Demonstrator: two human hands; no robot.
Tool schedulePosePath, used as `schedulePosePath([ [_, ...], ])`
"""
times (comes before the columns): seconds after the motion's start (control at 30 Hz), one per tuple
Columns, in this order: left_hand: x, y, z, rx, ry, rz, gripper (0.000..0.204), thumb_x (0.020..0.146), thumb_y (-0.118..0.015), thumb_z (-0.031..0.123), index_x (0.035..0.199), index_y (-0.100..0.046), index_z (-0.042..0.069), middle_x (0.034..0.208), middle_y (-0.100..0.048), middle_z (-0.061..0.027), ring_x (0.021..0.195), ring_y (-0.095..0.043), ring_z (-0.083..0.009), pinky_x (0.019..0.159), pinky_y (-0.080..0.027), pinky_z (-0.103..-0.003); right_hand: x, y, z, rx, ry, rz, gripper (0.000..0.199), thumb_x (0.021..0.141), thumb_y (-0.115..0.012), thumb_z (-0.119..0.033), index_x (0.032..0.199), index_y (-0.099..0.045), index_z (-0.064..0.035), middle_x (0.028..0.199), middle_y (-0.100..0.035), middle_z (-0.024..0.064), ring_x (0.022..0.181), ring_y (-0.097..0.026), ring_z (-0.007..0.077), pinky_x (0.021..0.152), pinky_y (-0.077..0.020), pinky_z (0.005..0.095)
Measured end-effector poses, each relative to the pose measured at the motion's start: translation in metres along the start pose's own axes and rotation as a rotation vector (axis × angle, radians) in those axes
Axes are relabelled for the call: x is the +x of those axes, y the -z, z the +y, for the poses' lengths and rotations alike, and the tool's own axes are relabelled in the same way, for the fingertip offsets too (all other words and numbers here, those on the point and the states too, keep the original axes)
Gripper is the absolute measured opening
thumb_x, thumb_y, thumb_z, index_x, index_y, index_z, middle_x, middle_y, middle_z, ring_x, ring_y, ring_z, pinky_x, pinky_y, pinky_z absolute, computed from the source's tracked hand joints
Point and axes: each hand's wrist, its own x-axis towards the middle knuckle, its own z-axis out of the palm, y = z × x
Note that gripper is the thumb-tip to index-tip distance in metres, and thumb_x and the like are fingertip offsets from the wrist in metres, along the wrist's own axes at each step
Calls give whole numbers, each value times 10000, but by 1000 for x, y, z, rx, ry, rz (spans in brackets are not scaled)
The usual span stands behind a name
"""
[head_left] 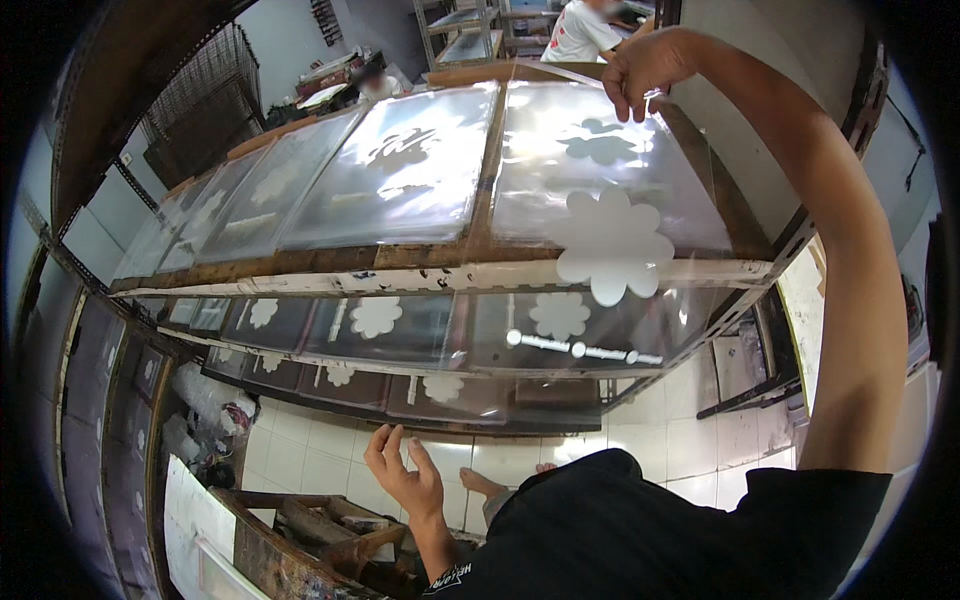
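White-tiled floor (575,450), 5 o'clock; tiered rack (400,281), 9 to 12, bearing clear sheets (385,215). Your right grip (650,68), 1 o'clock: pinched on flower-marked sheet (612,245), 2 o'clock. Left grip (412,485), 7 o'clock: fingers apart.

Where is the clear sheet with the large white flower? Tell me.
In the head view, the clear sheet hangs from the right hand, its flower right of centre, in front of the shelving rack.
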Motion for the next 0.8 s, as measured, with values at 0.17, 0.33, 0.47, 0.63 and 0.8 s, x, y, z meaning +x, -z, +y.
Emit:
schedulePosePath([
  [0.17, -16, -14, -18, 11, 63, -78, 254, 901, -623, 48, 1146, -638, -20, 1205, -556, -184, 1126, -537, -339, 960, -446, -438, 51, 5, 7, -195, -65, 76, 230, 779, -696, 20, 991, -654, -59, 1065, -706, 58, 979, -690, 180, 756, -592, 343],
  [0.33, -50, -26, -51, 90, 142, -150, 240, 890, -634, 59, 1113, -644, -30, 1167, -578, -202, 1108, -549, -373, 959, -448, -455, 102, 0, 34, -215, -36, 211, 225, 726, -674, 15, 930, -709, -73, 924, -735, 43, 802, -707, 180, 622, -564, 325],
  [0.47, -83, -31, -70, 137, 224, -198, 225, 887, -634, 76, 1077, -648, -42, 1153, -592, -215, 1100, -556, -387, 965, -447, -463, 144, 13, 77, -342, 98, 265, 198, 693, -635, 22, 857, -715, -55, 846, -739, 69, 724, -704, 182, 602, -540, 351],
  [0.63, -119, -32, -94, 228, 330, -287, 251, 878, -643, 126, 1059, -672, -44, 1153, -613, -227, 1095, -568, -401, 956, -456, -481, 173, 9, 87, -362, 261, 387, 133, 667, -623, 33, 755, -695, -36, 783, -712, 93, 744, -692, 198, 625, -520, 366],
  [0.8, -130, -37, -100, 258, 388, -319, 255, 880, -644, 141, 1048, -684, -47, 1141, -630, -237, 1075, -587, -409, 943, -470, -486, 179, 10, 84, -364, 279, 441, 117, 701, -611, 34, 747, -685, -44, 788, -693, 92, 744, -675, 223, 637, -506, 394],
])
